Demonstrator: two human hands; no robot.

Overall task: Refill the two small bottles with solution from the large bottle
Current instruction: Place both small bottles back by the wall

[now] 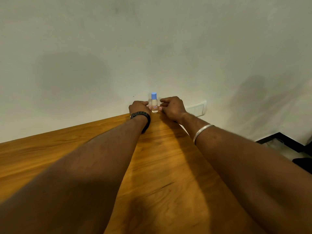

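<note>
A small clear bottle (154, 104) with a blue cap and a little label stands upright at the far edge of the wooden table (168, 166), against the wall. It holds clear liquid. My left hand (138, 108), with a black band on its wrist, curls against the bottle's left side, thumb and fingertips on it. My right hand (172, 107) hovers just right of the bottle with its fingers loosely curled and a narrow gap between them and the glass. No large bottle or second small bottle is in view.
A pale wall rises directly behind the table's far edge. A white switch plate (197, 108) sits on the wall just right of my right hand. Beyond the table's right edge lies dark floor with a black object (302, 163).
</note>
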